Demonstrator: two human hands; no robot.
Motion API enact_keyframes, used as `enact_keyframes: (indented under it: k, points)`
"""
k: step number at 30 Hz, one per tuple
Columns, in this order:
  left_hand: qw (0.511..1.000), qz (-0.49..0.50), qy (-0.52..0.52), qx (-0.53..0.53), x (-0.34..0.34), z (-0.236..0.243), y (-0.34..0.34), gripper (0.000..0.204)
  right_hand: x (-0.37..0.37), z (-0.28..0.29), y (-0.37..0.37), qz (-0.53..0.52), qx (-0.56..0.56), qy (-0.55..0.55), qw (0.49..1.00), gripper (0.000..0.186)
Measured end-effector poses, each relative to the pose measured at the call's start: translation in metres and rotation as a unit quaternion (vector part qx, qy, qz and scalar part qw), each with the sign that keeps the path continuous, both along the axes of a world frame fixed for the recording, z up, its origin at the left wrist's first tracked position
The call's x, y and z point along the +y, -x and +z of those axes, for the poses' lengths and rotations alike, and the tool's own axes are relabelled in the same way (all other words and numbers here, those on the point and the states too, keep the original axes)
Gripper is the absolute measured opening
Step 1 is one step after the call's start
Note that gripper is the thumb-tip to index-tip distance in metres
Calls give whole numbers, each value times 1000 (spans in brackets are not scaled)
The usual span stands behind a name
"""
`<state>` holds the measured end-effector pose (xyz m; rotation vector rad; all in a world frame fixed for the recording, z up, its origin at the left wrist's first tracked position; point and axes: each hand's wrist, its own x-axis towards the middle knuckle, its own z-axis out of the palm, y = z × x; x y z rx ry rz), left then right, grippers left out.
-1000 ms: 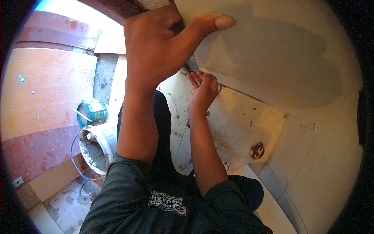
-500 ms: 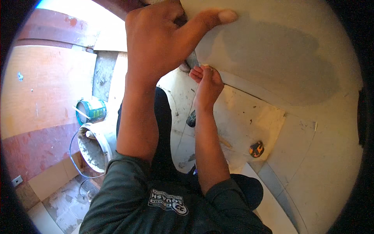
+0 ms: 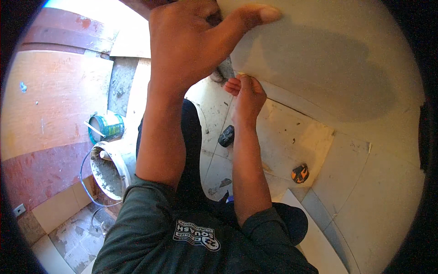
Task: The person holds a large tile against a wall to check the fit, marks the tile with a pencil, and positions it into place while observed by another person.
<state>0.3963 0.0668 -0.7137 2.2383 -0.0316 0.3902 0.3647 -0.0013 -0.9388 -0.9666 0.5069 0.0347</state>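
The upper-right tile seems to be steadied at its edge by the left hand, thumb spread, fingertips hidden; near its lower corner the right hand is curled, contents unclear; steady pressure seems called for

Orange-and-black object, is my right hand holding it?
No, the orange-and-black object lies apart from the right hand.

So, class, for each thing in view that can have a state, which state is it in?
Left hand: thumb extended, fingertips hidden.
Right hand: fingers curled; grip unclear.
Pale panel: standing, partly shadowed.
White bucket: open, smeared inside.
Teal pail: open.
Black cylindrical object: lying on the floor.
Black-and-orange object: lying on the floor.
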Motion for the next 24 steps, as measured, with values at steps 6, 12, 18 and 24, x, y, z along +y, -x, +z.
enact_keyframes:
  k: [6, 12, 18, 24]
  points:
    - [999, 16, 21, 38, -3, 1, 0, 46, -2, -1, 2, -7, 0, 5, 1000, 21]
    - [1000, -6, 25, -1, -2, -4, 0, 42, -3, -6, 3, -5, 7, -14, 1000, 21]
    - [997, 16, -13, -77, -10, -4, 3, 39, 0, 2, 2, 30, 21, -3, 999, 23]
    - [985, 14, -168, -33, 19, -9, -3, 38, 4, 2, 1, -4, 4, -3, 1000, 21]
